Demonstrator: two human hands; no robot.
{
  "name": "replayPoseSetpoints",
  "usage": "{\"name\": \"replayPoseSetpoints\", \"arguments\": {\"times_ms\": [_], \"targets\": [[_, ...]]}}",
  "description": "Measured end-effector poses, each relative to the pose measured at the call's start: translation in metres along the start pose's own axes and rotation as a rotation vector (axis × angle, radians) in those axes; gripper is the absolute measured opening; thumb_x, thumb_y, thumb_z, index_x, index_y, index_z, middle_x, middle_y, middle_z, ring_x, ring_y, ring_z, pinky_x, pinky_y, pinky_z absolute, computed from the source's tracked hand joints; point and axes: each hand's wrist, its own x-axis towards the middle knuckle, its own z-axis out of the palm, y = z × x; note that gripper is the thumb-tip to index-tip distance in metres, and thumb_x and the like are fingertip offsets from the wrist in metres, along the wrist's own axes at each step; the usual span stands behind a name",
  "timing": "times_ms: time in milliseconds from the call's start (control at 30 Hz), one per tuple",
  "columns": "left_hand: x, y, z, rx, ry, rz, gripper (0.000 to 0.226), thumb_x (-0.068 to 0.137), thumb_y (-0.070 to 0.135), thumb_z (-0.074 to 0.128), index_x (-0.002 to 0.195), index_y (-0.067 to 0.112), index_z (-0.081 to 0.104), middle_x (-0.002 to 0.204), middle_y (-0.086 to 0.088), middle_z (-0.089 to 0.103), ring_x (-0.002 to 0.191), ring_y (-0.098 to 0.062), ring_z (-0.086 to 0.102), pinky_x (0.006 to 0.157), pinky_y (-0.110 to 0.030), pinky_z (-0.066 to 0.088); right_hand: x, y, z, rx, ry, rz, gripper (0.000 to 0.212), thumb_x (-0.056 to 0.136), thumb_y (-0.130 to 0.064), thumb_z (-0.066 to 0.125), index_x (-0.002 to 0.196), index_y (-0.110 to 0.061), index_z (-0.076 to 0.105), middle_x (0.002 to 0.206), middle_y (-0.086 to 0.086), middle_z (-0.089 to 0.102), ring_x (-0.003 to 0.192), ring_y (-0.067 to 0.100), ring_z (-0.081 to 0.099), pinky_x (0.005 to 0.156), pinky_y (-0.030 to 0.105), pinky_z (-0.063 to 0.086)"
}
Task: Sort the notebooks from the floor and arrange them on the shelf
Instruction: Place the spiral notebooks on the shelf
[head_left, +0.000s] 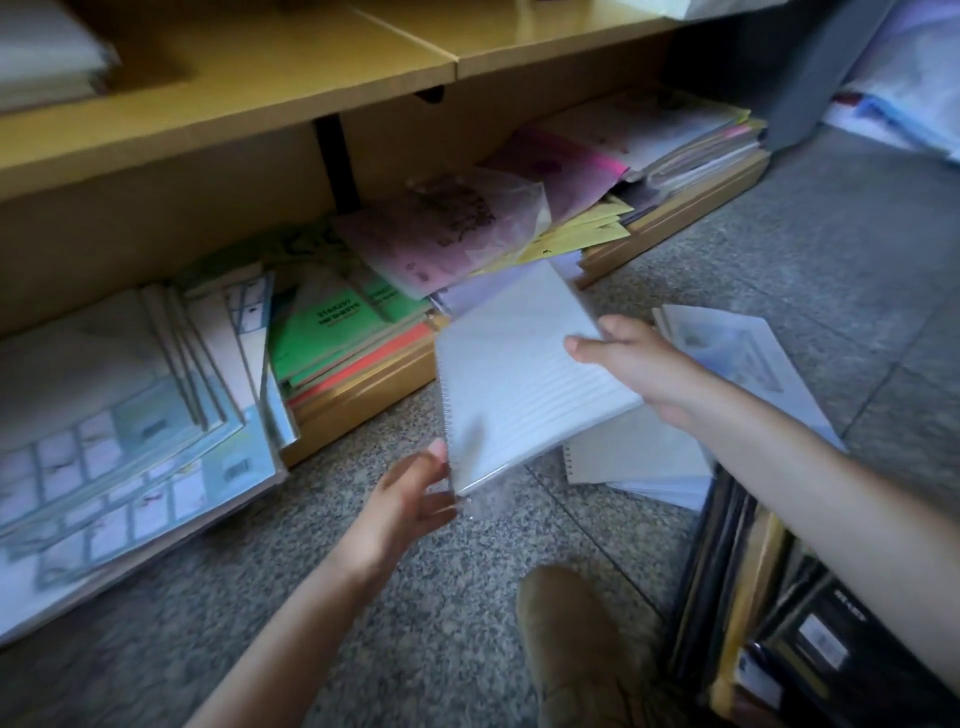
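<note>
A white spiral notebook (519, 379) in clear wrap hangs tilted above the grey floor, just in front of the low wooden shelf (358, 400). My right hand (634, 364) grips its right edge, thumb on top. My left hand (410, 493) holds its lower left corner by the spiral binding. On the bottom shelf lie stacks of notebooks: pale blue ones (119, 415) at the left, green ones (332, 322) in the middle, pink (431, 244) and yellow ones (587, 234) further right. More white notebooks (639, 457) lie on the floor under my right forearm.
An upper shelf board (228, 88) overhangs the stacks. A dark upright stack of notebooks (769, 623) stands at the lower right. My tan shoe (571, 639) rests on the floor. Bags and papers (909, 93) lie at the far right.
</note>
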Motion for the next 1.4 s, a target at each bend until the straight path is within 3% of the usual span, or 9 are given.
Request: {"name": "replayPoseSetpoints", "arguments": {"times_ms": [167,300,533,700,900,967,1100,1267,1400], "targets": [[-0.014,0.012,0.013,-0.395,0.005,0.034,0.055,0.076,0.026,0.059,0.122,-0.001,0.05,0.127,-0.017,0.058,0.104,-0.025,0.063,0.064,-0.032,0.059,-0.011,-0.02,0.014,-0.097,-0.088,-0.131,0.026,0.094,-0.027,0.053,0.107,-0.004,0.054,0.107,0.012,0.065,0.102,0.026,0.061,0.089,0.039,0.047],[-0.034,0.019,0.021,-0.426,0.043,0.22,0.049,0.075,0.014,0.059,0.121,0.011,0.043,0.125,-0.006,0.061,0.101,-0.026,0.065,0.049,-0.028,0.056,-0.013,-0.025,0.003,0.062,-0.256,-0.076,0.013,0.091,-0.018,0.056,0.104,-0.016,0.055,0.093,-0.006,0.069,0.086,0.011,0.064,0.07,0.023,0.049],[-0.062,0.043,0.027,-0.281,-0.096,0.398,0.054,0.071,0.014,0.065,0.116,0.035,0.043,0.098,0.006,0.063,0.068,-0.007,0.056,0.044,-0.019,0.037,-0.013,-0.009,-0.006,0.61,-0.485,0.048,0.1,0.026,-0.037,0.095,0.117,-0.031,0.055,0.099,-0.003,0.073,0.082,0.012,0.07,0.068,0.026,0.056],[-0.067,0.069,0.004,-0.337,-0.411,0.195,0.061,0.07,0.048,0.075,0.124,0.026,0.057,0.111,-0.01,0.061,0.079,-0.014,0.058,0.059,-0.021,0.05,-0.014,-0.009,-0.004,0.746,-0.476,0.0,0.094,0.028,-0.031,0.095,0.114,-0.041,0.059,0.1,-0.006,0.073,0.079,0.012,0.07,0.06,0.025,0.057],[-0.072,0.073,-0.001,-0.705,-0.682,-0.076,0.029,0.084,0.007,0.064,0.11,0.007,0.052,0.087,-0.012,0.06,0.075,-0.018,0.06,0.066,-0.027,0.053,-0.017,-0.009,0.01,0.946,-0.416,-0.006,0.039,0.073,-0.018,0.061,0.109,-0.031,0.066,0.089,-0.003,0.073,0.074,0.013,0.07,0.058,0.028,0.057],[-0.072,0.077,0.002,-0.723,-0.662,-0.096,0.019,0.082,0.001,0.064,0.096,0.007,0.052,0.077,-0.008,0.057,0.069,-0.015,0.058,0.061,-0.024,0.052,-0.014,-0.008,0.011,1.002,-0.418,-0.012,0.038,0.064,-0.018,0.072,0.099,-0.03,0.072,0.091,-0.002,0.073,0.076,0.014,0.071,0.058,0.029,0.058],[-0.073,0.092,-0.003,-0.694,-0.571,-0.083,0.024,0.069,-0.005,0.073,0.089,0.002,0.064,0.072,-0.004,0.053,0.059,-0.009,0.054,0.049,-0.015,0.049,-0.012,-0.003,0.008,0.979,-0.431,-0.036,0.086,0.036,-0.022,0.093,0.115,-0.031,0.062,0.098,-0.003,0.073,0.08,0.014,0.071,0.06,0.031,0.058],[-0.083,0.106,-0.012,-0.316,-0.31,0.015,0.033,0.069,0.001,0.071,0.1,0.006,0.062,0.066,-0.003,0.052,0.051,-0.006,0.05,0.043,-0.012,0.046,-0.011,-0.008,0.009,0.872,-0.499,-0.085,0.08,0.036,-0.027,0.094,0.109,-0.043,0.068,0.109,-0.009,0.07,0.087,0.01,0.069,0.066,0.026,0.057],[-0.092,0.109,-0.008,-0.032,-0.074,0.138,0.027,0.082,0.001,0.059,0.108,0.003,0.056,0.085,-0.015,0.07,0.062,-0.013,0.065,0.055,-0.017,0.056,-0.01,-0.02,-0.001,0.738,-0.475,-0.165,0.105,0.04,-0.031,0.091,0.134,-0.04,0.047,0.116,-0.011,0.067,0.091,0.008,0.068,0.066,0.022,0.056]]}}
